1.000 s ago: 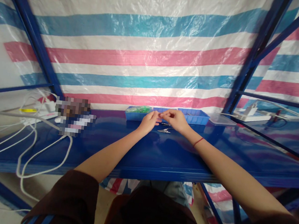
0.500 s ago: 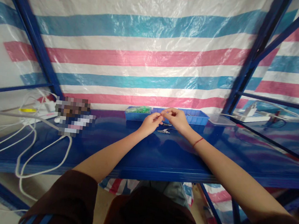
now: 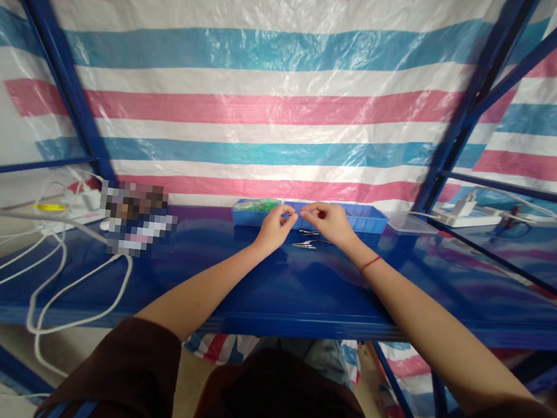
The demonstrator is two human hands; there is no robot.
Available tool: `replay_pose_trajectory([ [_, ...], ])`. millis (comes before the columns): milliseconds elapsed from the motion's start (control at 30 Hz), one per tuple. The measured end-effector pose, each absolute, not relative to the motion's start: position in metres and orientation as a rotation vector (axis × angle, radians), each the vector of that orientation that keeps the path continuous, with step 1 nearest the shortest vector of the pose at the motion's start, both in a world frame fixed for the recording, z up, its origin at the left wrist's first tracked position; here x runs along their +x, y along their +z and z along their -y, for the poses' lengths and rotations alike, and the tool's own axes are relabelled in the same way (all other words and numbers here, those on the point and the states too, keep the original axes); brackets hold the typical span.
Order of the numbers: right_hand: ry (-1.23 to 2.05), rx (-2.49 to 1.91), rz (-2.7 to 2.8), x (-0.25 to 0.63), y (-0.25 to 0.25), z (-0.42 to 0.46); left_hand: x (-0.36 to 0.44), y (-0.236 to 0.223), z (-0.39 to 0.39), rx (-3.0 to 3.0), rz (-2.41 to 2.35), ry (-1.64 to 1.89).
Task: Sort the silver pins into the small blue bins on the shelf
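Observation:
My left hand (image 3: 276, 228) is closed in a pinch just in front of the blue bins, and what its fingertips hold is too small to name. Close to its right, my right hand (image 3: 328, 221) also pinches thumb and forefinger together; I cannot make out what is between them. A narrow gap separates the two sets of fingertips. Below them on the blue table lie several thin metal pieces (image 3: 304, 244). A green plastic bag (image 3: 259, 205) fills the left blue bin (image 3: 250, 217). Behind my right hand, the divided blue tray (image 3: 370, 222) is partly hidden.
A clear plastic lid (image 3: 412, 224) lies right of the tray. White power strips stand at the far right (image 3: 473, 218) and at the left, with loose white cables (image 3: 62, 278) over the table's left edge. Blue posts (image 3: 446, 147) frame the blue table (image 3: 259, 294).
My left hand has drawn slightly left, away from my right hand, so the fingertips that met are now apart. My right hand has hardly moved.

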State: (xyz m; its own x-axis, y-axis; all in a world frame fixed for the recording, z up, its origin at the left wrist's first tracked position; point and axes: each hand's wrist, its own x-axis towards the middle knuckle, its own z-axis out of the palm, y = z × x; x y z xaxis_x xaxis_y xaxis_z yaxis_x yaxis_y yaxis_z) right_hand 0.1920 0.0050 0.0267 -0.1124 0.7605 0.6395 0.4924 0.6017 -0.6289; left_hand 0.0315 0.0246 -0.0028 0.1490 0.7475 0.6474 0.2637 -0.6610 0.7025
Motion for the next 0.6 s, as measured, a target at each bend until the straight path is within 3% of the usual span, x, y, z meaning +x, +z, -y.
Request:
replay_pose_trajectory([
  [167,0.162,-1.089,1.9,0.194,0.029,-0.001,0.032,0.001,-0.019,2.069,-0.996,1.55],
  [333,0.311,-1.068,1.927,0.192,0.023,-0.01,0.033,0.001,-0.018,2.088,-1.009,1.509],
  [467,0.353,-1.264,1.522,0.214,0.017,-0.031,0.031,-0.006,-0.021,2.274,-1.133,1.197],
  [600,0.177,-1.592,1.333,0.258,0.012,-0.045,0.028,-0.011,-0.021,2.539,-1.158,0.816],
])
